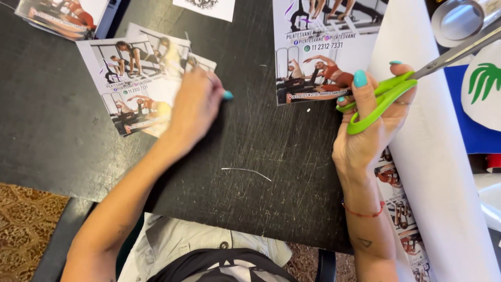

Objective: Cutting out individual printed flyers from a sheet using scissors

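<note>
My left hand rests on a loose pile of cut photo flyers on the dark table, fingers curled onto the top card; the hand looks blurred. My right hand grips green-handled scissors, whose metal blades point up and to the right. Just left of that hand lies a larger printed flyer sheet, its lower edge near my thumb. A thin white paper sliver lies on the table between my arms.
A wide white paper roll runs along the right of the table. Beyond it are a blue and white printed piece with a green palm and a tape roll. More flyers lie at the top left.
</note>
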